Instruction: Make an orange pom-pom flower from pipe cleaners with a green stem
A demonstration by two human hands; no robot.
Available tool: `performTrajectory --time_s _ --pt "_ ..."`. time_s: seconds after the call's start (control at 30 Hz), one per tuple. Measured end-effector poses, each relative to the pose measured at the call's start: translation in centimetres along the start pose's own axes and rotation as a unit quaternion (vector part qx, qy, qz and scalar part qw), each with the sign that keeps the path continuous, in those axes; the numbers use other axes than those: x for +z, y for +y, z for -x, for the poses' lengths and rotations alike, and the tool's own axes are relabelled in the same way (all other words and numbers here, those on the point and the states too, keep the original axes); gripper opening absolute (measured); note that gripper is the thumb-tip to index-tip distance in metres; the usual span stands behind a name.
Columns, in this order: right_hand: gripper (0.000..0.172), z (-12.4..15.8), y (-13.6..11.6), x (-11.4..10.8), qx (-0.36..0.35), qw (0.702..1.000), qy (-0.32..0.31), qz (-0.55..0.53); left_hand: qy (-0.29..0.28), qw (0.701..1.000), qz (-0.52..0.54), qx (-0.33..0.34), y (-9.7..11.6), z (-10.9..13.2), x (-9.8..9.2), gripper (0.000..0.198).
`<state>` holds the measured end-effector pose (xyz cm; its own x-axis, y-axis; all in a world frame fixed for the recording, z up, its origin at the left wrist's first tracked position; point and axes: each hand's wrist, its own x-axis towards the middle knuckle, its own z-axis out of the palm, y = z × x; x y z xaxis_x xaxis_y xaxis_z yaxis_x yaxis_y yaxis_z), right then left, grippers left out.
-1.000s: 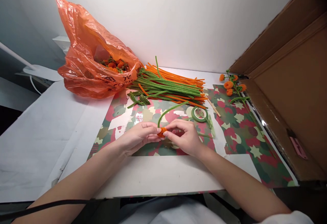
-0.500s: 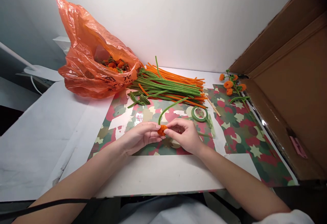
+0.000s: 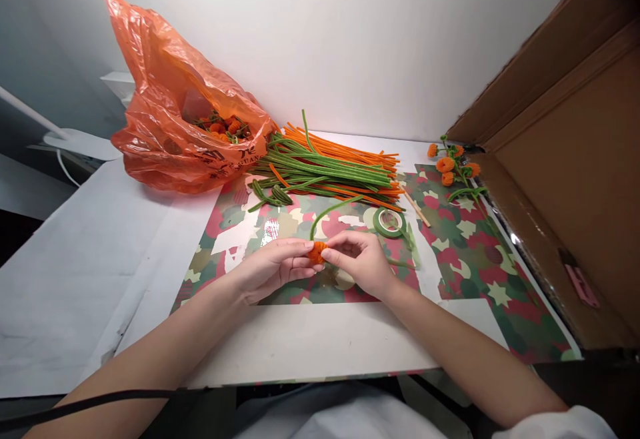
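Observation:
Between my two hands is a small orange pipe-cleaner pumpkin, ribbed and round. A green pipe-cleaner stem rises from it and bends to the right. My left hand pinches the pumpkin's left side between thumb and fingers. From the other side, the thumb and forefinger of my right hand press on it. Both hands are above the camouflage-patterned sheet, and the fingertips partly hide the pumpkin. Just beyond my right hand lies a roll of green tape, its loose end trailing toward the front.
Bundled green pipe cleaners and orange pipe cleaners lie behind my hands. An orange plastic bag at the left holds several orange pieces. A pumpkin sprig rests by the cardboard wall at right. A thin wooden stick lies near the tape.
The hands stay in the same place and keep their pinch on the pumpkin. The pumpkin appears turned slightly between the fingers. The whole view has shifted a little.

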<state>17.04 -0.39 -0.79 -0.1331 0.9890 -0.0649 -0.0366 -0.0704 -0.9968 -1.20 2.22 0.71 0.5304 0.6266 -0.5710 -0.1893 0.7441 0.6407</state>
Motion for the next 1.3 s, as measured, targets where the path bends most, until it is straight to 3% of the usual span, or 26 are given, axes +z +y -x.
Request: performTrajectory --time_s 0.27,0.47,0.67,0.8,0.93,1.13,1.2,1.3 --pt "0.022 -0.4 -0.4 -0.1 0.046 0.997 0.038 -0.057 0.043 0.992 -0.071 0.095 -0.4 -0.1 0.3 0.029" --pt "0.031 -0.3 -0.4 -0.4 0.063 0.994 0.007 -0.093 0.048 0.991 -0.078 0.096 -0.5 -0.2 0.3 0.025" --pt "0.027 -0.4 -0.4 -0.1 0.070 0.995 -0.004 -0.069 0.031 0.989 -0.097 0.104 -0.7 -0.3 0.2 0.026" --pt "0.024 -0.5 -0.4 0.0 0.074 0.995 -0.001 -0.070 0.036 0.971 -0.148 0.184 -1.2 -0.4 0.4 0.033" --pt "0.024 -0.5 -0.5 -0.1 0.064 0.995 -0.007 -0.077 0.057 0.907 -0.242 0.340 -1.7 -0.2 0.6 0.039" --pt "0.026 -0.3 -0.6 -0.1 0.060 0.995 -0.018 -0.083 0.067 0.815 -0.374 0.436 -1.8 -0.1 0.4 0.020" --pt "0.028 -0.3 -0.6 -0.1 0.067 0.994 -0.020 -0.084 0.086 0.766 -0.425 0.475 -1.8 -0.1 0.2 0.022" --pt "0.029 -0.2 -0.8 -0.1 0.071 0.994 -0.026 -0.082 0.103 0.656 -0.501 0.554 -1.8 -0.3 -0.1 0.025"
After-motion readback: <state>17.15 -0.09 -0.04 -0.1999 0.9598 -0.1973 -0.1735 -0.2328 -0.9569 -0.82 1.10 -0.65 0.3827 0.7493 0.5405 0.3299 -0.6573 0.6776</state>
